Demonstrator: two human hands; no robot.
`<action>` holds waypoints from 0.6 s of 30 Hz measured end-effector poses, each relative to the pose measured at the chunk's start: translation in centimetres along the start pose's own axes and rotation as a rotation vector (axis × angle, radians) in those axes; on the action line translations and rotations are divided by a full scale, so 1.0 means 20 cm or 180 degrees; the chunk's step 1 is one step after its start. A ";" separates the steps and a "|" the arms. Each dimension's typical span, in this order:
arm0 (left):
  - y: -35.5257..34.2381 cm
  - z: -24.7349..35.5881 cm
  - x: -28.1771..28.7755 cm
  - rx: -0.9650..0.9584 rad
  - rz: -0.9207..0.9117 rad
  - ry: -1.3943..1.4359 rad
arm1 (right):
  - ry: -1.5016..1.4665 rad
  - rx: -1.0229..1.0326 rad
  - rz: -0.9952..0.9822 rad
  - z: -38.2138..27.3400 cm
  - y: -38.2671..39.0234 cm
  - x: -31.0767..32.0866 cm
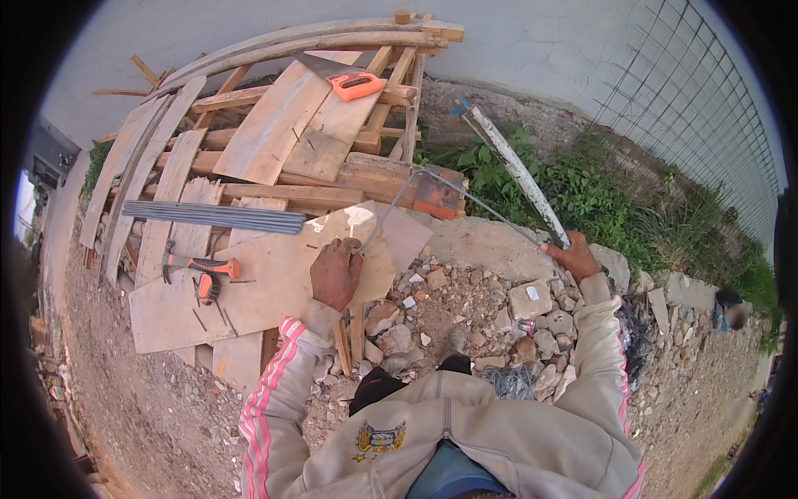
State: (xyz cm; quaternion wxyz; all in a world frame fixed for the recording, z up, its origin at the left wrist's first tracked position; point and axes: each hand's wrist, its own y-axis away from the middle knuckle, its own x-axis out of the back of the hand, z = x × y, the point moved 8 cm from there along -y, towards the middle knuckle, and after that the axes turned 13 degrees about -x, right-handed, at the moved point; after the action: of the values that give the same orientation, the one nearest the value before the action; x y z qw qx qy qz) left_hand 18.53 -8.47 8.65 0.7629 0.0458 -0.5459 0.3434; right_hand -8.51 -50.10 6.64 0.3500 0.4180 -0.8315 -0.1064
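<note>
A thin grey metal rod (490,209), bent into a wide angle, stretches between my hands. My left hand (337,273) is closed around its left end, above a sheet of plywood (278,287). On the other side, my right hand (575,256) is closed at the rod's right end. A long white pole (519,173) with a blue tip slants away from that hand; whether I grip it too I cannot tell. The rod's bend lies over a reddish-brown block (439,195). On the plywood, left of my left hand, are a hammer (212,266), a tape measure (207,289) and loose nails (224,318).
A handsaw (356,85) with an orange handle lies on boards at the back. Straight grey rods (212,216) are bundled at left. Broken stones (532,299) cover the ground ahead. Wire mesh (694,75) leans against the wall (532,46), with green plants (582,191) below.
</note>
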 end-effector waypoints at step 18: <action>-0.12 0.19 -0.14 0.0796 0.0398 -0.0330 | -0.0116 0.0071 -0.0565 0.04 -0.19 0.01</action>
State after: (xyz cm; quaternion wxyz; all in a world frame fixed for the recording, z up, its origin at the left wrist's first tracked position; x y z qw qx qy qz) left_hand 16.48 -13.34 8.40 0.6991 0.1241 -0.5393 0.4528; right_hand -6.73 -52.74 4.25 0.3193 0.4919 -0.7986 -0.1353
